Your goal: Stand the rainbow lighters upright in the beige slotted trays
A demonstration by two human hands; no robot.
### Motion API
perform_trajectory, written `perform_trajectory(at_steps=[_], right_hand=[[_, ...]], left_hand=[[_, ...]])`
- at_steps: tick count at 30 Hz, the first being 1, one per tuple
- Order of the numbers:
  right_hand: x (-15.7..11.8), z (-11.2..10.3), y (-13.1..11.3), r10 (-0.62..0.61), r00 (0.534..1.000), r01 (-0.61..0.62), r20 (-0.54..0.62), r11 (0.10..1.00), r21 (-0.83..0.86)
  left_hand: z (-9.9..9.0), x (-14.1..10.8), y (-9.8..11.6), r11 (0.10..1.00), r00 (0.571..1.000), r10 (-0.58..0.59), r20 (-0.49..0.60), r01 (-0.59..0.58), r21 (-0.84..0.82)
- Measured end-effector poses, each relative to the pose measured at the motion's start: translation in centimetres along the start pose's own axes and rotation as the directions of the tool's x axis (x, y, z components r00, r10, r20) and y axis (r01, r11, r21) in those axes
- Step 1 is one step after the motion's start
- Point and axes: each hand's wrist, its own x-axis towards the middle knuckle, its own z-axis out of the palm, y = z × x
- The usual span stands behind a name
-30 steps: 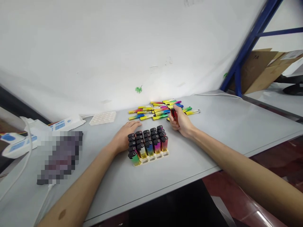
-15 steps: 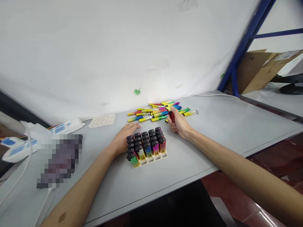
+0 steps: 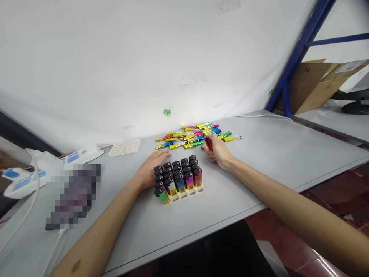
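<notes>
Several upright lighters with black tops (image 3: 179, 177) stand in rows in a cream-coloured rack (image 3: 188, 194); a few holes along its near edge hold nothing. My left hand (image 3: 151, 166) lies on the table against the rack's left side, fingers stretched out towards the back; part of it is hidden behind the lighters. Farther back, my right hand (image 3: 217, 151) is closed around a lighter (image 3: 209, 143), of which only a dark and red part shows at the thumb. Just beyond that hand lies a loose pile of shiny, multicoloured lighters (image 3: 193, 137) on their sides.
A second, pale rack (image 3: 124, 147) lies on the grey table (image 3: 230, 200) near the wall. To the left are white power strips (image 3: 82, 154), cables and a pixelated dark object (image 3: 76, 196). A blue metal frame (image 3: 288, 77) and cardboard boxes (image 3: 317, 86) stand at the right.
My right thumb has come down slightly on the lighter, while that hand stays in about the same place. My left hand and the rack have not visibly moved.
</notes>
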Motion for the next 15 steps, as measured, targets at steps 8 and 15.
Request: perform_trajectory(at_steps=[8, 15], right_hand=[[-0.25, -0.24, 0.28, -0.061, 0.996, 0.063, 0.062, 0.997, -0.036], [-0.50, -0.12, 0.44, -0.104, 0.992, 0.111, 0.068, 0.987, -0.112]], left_hand=[[0.00, -0.04, -0.04, 1.000, 1.000, 0.005, -0.006, -0.005, -0.029], [-0.03, -0.05, 0.05, 1.000, 1.000, 0.006, 0.008, -0.006, -0.002]])
